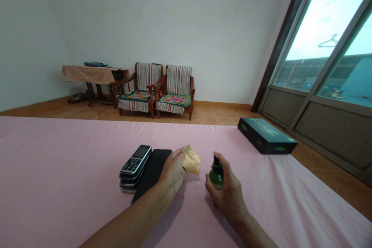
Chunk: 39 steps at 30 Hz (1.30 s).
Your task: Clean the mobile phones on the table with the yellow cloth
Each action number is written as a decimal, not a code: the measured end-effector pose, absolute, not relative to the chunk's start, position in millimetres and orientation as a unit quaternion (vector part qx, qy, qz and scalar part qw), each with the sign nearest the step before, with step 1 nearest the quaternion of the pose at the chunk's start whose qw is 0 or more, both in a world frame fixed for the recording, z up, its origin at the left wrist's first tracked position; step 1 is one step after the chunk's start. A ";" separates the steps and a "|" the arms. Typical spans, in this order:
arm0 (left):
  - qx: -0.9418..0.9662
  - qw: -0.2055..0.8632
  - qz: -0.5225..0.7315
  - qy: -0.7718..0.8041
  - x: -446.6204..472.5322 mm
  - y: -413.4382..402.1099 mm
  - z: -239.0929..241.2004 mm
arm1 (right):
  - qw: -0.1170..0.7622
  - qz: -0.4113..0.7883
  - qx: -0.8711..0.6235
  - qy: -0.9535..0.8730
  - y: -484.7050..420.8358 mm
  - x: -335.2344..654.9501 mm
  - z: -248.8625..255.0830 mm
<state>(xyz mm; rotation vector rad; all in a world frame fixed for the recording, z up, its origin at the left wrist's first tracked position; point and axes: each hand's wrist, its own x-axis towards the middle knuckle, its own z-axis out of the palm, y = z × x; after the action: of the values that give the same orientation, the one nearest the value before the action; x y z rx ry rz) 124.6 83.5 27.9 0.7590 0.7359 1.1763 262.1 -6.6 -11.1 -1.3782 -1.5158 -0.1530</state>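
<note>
My left hand (pixel 173 168) grips a crumpled pale yellow cloth (pixel 192 160), which sticks out past the fingertips. In my right hand (pixel 228 190) is a small green spray bottle (pixel 216 178) with a black pump top, the index finger resting on the pump. The bottle stands apart from the cloth, to its right. Beneath and to the left of my left forearm lies a flat black item (pixel 152 168), partly covered by the arm; its kind cannot be made out. Left of it sits a stack of several mobile phones, topped by a silver and black keypad phone (pixel 136 160).
A pink sheet (pixel 64 162) covers the surface before me. A dark box (pixel 266 135) with green print lies at the far right edge. Beyond stand two wooden chairs (pixel 176 85), a cloth-covered sewing table (pixel 90 73) and glazed doors (pixel 319 66).
</note>
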 end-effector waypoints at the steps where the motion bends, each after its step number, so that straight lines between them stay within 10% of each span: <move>1: 0.340 0.703 0.529 0.331 124.4 83.8 27.5 | 0.516 -0.064 -0.573 -0.634 -6.8 261.5 -10.4; 39: 0.306 0.698 0.557 0.330 111.9 102.6 33.7 | 0.535 -0.036 -0.597 -0.596 -7.1 263.9 -19.6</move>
<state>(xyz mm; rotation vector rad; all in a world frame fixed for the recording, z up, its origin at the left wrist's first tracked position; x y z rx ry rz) 111.9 102.6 33.7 0.6817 0.7349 1.2411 263.9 -7.1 -19.6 -1.4229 -1.4191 -0.0868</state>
